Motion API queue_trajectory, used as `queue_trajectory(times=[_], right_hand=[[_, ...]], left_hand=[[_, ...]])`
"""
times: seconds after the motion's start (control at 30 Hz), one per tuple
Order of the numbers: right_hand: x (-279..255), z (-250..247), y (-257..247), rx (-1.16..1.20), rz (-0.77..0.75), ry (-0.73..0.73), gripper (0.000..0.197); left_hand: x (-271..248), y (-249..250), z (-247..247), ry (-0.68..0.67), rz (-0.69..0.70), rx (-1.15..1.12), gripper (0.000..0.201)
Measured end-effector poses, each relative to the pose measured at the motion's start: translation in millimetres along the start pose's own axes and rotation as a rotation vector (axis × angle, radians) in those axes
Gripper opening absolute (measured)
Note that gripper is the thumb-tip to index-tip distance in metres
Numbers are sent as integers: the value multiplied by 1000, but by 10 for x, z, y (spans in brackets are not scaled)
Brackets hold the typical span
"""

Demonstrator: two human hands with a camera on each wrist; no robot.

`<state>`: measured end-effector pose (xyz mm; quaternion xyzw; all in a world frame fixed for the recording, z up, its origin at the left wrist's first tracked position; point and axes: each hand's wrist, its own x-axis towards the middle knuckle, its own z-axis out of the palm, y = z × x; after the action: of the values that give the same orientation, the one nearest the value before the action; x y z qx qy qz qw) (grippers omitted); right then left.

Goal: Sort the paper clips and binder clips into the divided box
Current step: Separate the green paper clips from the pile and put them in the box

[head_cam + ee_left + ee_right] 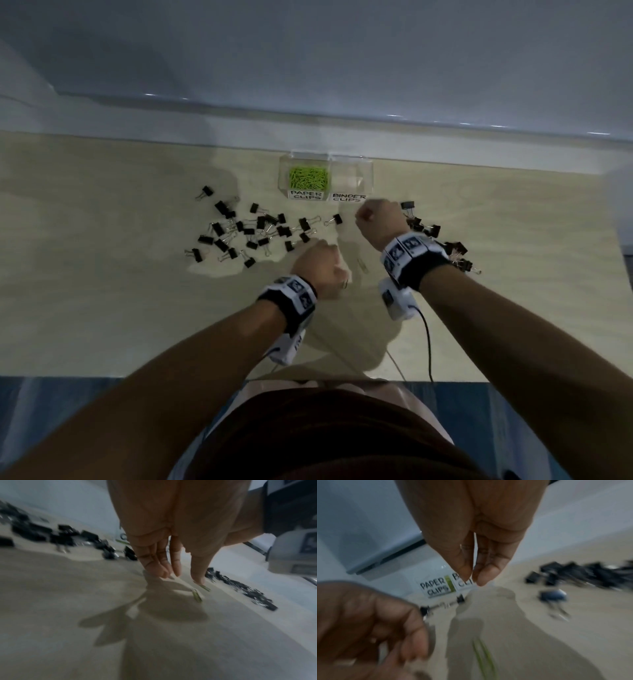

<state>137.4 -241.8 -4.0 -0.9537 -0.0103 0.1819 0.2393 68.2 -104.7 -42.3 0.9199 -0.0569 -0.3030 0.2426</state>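
Note:
The clear divided box (368, 171) stands at the table's far side. Its left compartment, labelled PAPER CLIPS (435, 588), holds green paper clips (309, 177). Black binder clips (253, 229) lie scattered left of my hands, with more binder clips (442, 240) to the right. My left hand (181, 576) points down with thumb and fingers apart, its fingertips (163, 573) on the table beside two loose green paper clips (197, 595). My right hand (473, 580) hovers just before the box. Its thumb and forefinger tips are pressed close; blur hides whether anything is between them.
The pale wooden table (102, 291) ends at a white wall ledge (308, 113) just behind the box. Its near edge (68, 375) is right by my body. A black cable (426, 339) runs from my right wrist camera over that edge.

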Motion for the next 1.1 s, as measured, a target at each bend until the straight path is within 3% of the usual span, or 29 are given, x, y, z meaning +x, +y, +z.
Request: queue_trajectory(times=[0.07,0.17,0.23,0.37,0.47,0.53,0.67,0.87,0.97,1.1], right_hand=[[-236,126,212,-36,95,-73,7],[-478,337,381,-79,168,-119,24],[-554,451,396,-102,166,-97,21],[-603,539,333,-162,128,-107,24],[-615,494,240,-269,38,-183,37],[-548,422,145,-287,-3,-193,35],[-203,182,-188,-77,9,-48,20],[343,-66,-630,100,-152,154,11],[300,-12,-558,-28,-203,154,18],[87,227,-296,-220,-245,-68,27]], left_hand=[[11,84,176,-30,10,37,41],[2,120,345,31,26,70,25],[-28,96,388,55,58,88,14],[-97,-6,344,45,117,154,11],[-139,-63,97,74,105,119,11],[-98,-113,-194,162,54,37,11],[120,-205,-821,470,-30,-155,8],[340,-291,-1260,620,0,-280,8],[286,-324,-1116,598,58,-163,11],[247,-399,-735,378,116,40,13]])
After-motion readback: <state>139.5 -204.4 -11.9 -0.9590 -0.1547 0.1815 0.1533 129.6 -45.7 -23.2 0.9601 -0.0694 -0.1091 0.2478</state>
